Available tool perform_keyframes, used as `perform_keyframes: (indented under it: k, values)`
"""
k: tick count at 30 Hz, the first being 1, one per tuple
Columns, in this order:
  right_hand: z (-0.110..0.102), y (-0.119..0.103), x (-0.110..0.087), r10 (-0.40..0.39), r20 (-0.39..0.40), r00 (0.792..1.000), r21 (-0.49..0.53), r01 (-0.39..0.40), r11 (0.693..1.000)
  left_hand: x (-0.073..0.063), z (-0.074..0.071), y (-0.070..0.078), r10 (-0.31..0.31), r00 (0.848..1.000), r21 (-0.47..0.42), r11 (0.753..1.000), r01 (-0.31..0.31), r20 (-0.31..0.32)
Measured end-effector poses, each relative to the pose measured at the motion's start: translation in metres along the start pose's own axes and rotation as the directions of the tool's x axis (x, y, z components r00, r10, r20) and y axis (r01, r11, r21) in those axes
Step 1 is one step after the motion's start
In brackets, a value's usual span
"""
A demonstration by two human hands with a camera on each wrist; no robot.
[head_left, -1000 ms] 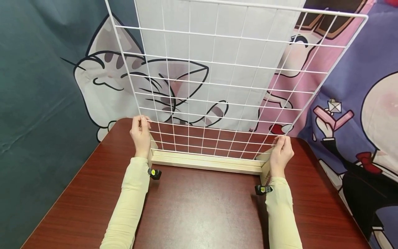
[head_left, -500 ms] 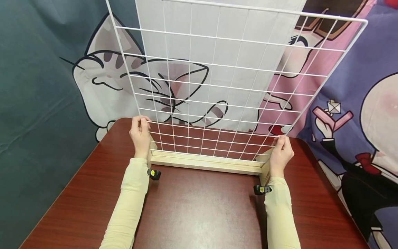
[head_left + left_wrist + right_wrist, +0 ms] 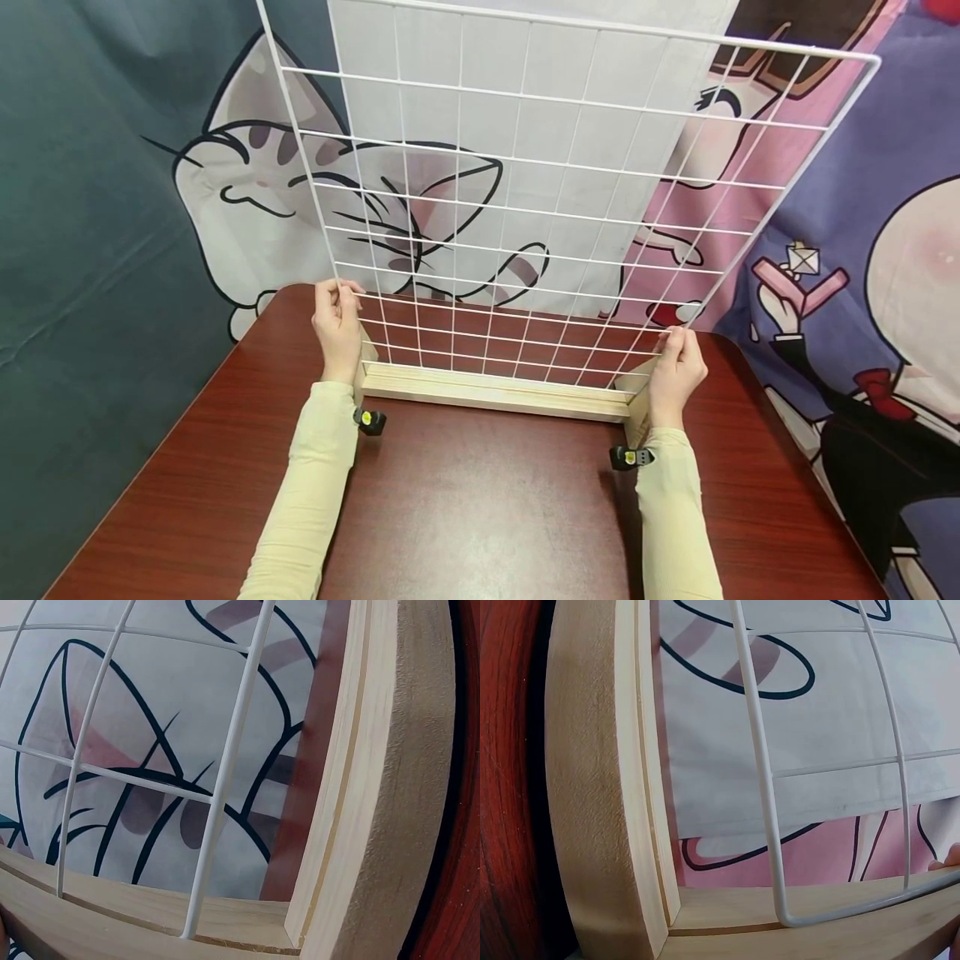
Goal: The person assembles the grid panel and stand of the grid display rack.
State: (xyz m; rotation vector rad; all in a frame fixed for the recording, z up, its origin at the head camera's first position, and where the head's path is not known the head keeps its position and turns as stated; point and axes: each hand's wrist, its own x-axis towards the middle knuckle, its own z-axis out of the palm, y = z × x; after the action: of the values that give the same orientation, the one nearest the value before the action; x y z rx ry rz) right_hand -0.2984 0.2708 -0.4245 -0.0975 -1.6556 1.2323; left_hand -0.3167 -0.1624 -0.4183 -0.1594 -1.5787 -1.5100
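A white wire grid panel [image 3: 525, 158] stands upright in a pale grooved wooden frame [image 3: 495, 392] on the table. My left hand [image 3: 337, 333] pinches the panel's left edge at the frame's left side piece. At the opposite edge, my right hand [image 3: 675, 375] pinches the wire by the right side piece. The right wrist view shows the grid's lower corner [image 3: 784, 919] at the side groove, its bottom wire apart from the grooved bottom board [image 3: 592, 772]. In the left wrist view, the bottom wire [image 3: 225, 765] likewise stays clear of the board [image 3: 405, 750], its end at the side groove.
The frame stands on a reddish-brown table [image 3: 480, 508]. Behind it hangs a cloth printed with cartoon cats [image 3: 262, 192] and other figures. A dark green cloth [image 3: 90, 208] hangs at the left. Small black cameras [image 3: 371, 422] sit on both wrists.
The grid's top edge has dropped a little, most plainly at its right corner. Both hands keep their hold in nearly the same places.
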Motion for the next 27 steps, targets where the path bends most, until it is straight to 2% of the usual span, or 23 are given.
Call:
perform_keyframes:
  k: [5, 10, 15, 18, 24, 27]
  values:
    - [0.001, -0.001, 0.001, 0.01, -0.012, 1.0, 0.002, -0.01, 1.0, 0.001, 0.0, -0.003, 0.02, 1.0, 0.009, 1.0, -0.021, 0.018]
    - [0.001, -0.003, 0.001, 0.007, -0.013, 1.0, -0.008, -0.007, 1.0, 0.0, -0.001, -0.001, 0.001, 1.0, -0.019, 1.0, -0.001, 0.025]
    - [0.001, -0.005, 0.0, 0.01, -0.01, 1.0, -0.019, -0.01, 1.0, -0.003, -0.001, 0.014, -0.01, 0.999, -0.064, 0.998, 0.012, 0.034]
    - [0.002, -0.009, 0.0, 0.011, -0.017, 1.0, -0.027, -0.012, 1.0, -0.003, -0.001, 0.019, 0.002, 0.999, -0.054, 0.999, 0.0, 0.039]
    - [0.002, -0.035, -0.004, 0.003, -0.019, 1.0, 0.003, -0.003, 1.0, -0.002, -0.001, 0.001, 0.008, 1.0, -0.025, 1.0, -0.007, 0.029]
    - [0.002, -0.044, -0.005, 0.016, -0.016, 1.0, 0.014, -0.016, 1.0, -0.002, -0.001, -0.002, -0.002, 1.0, -0.016, 1.0, 0.002, 0.023]
